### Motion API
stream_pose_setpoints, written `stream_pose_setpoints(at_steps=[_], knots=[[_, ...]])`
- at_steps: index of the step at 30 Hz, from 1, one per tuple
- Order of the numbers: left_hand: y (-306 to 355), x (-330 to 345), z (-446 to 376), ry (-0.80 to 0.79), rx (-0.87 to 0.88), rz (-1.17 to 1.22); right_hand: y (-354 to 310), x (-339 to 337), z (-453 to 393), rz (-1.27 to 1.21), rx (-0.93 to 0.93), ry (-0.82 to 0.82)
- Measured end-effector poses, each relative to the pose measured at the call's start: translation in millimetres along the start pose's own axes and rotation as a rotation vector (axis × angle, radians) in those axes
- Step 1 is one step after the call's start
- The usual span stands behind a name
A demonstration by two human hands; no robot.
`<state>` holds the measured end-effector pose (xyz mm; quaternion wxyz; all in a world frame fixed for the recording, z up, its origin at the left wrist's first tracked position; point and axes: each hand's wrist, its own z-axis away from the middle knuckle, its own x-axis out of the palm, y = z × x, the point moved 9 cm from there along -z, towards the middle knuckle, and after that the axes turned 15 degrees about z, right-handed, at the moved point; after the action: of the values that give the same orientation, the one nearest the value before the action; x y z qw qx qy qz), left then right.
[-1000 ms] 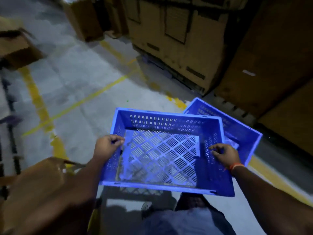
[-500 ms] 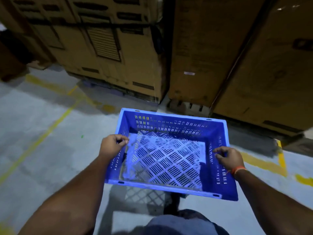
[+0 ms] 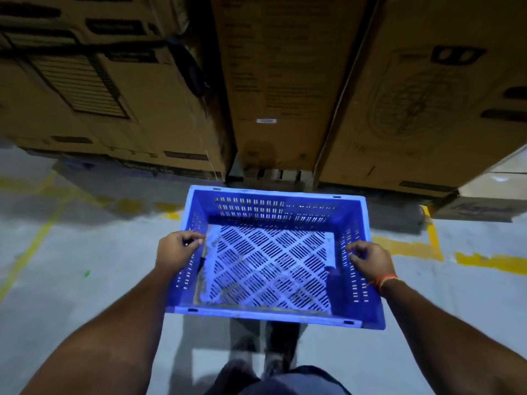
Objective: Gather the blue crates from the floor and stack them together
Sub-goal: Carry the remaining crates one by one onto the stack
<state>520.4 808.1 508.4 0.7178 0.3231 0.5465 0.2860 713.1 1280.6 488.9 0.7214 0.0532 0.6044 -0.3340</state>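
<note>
Grasping the two short side rims, the left hand (image 3: 178, 249) and right hand (image 3: 370, 259) carry the empty blue crate (image 3: 273, 260) above the floor (image 3: 71, 266); it seems light, stiff, best held there.

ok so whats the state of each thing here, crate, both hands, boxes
blue crate: empty, upright, held off the floor
left hand: gripping the crate's left wall
right hand: gripping the crate's right wall
cardboard boxes: closed, standing just ahead
</note>
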Motion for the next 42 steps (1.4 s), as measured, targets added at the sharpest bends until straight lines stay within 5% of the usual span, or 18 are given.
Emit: stream_pose_setpoints(at_steps=[42], knots=[[-46.1,38.0,-44.3,-0.049,-0.037,-0.074,7.5,38.3,-28.6,0.153,0.113,0.011]])
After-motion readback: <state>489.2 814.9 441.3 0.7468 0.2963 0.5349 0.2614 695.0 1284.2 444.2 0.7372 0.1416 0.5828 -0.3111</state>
